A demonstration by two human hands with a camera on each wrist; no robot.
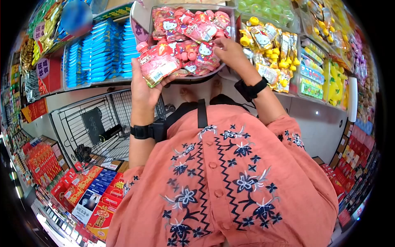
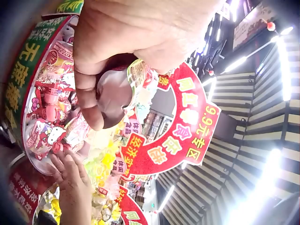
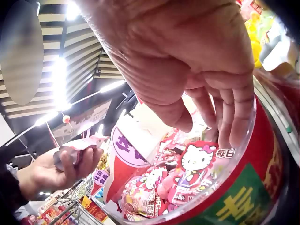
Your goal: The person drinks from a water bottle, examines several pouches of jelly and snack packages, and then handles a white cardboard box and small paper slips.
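In the head view my left hand holds a pink jelly pouch with a spout cap, tilted, its barcode side up. The left wrist view shows the fingers curled round the pouch's silvery base. My right hand is at the right side of a bin full of similar pink pouches with a white cat character. Its fingers reach down loosely bent over a cat-print pouch in the right wrist view, fingertips right at its upper edge, with nothing gripped between them.
Blue packets stand in rows left of the bin. Yellow-capped pouches fill the bin on the right, with green packs behind. A wire shopping cart stands at my left, near stacked red boxes.
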